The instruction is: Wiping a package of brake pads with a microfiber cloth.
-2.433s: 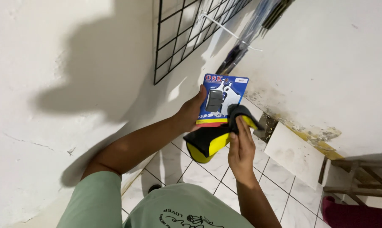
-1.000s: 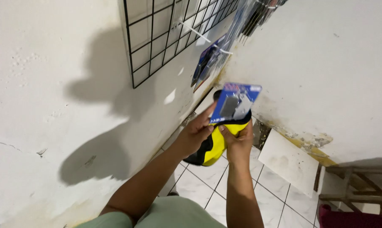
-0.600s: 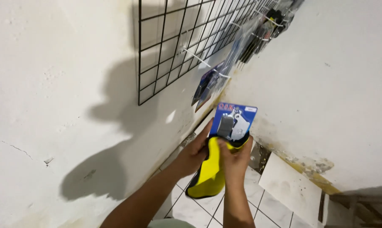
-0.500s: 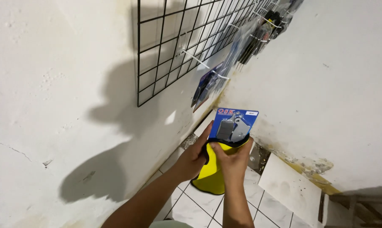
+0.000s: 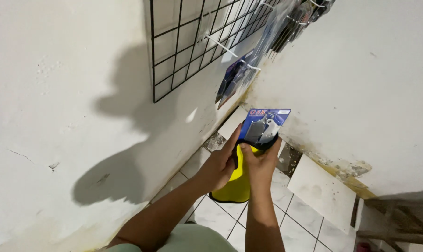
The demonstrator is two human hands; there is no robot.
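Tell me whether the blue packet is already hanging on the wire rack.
No. Both hands hold the blue packet well below the wire rack.

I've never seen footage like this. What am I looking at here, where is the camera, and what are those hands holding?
The camera sits on a person's head and looks down, so you see their own two arms. The left hand and right hand together hold a blue carded packet with a grey part under clear plastic, and a yellow cloth with a black edge hangs beneath it. On the white wall above is a black wire grid with hooks, where similar packets hang. Below is a tiled floor, with a loose white tile leaning at the wall.
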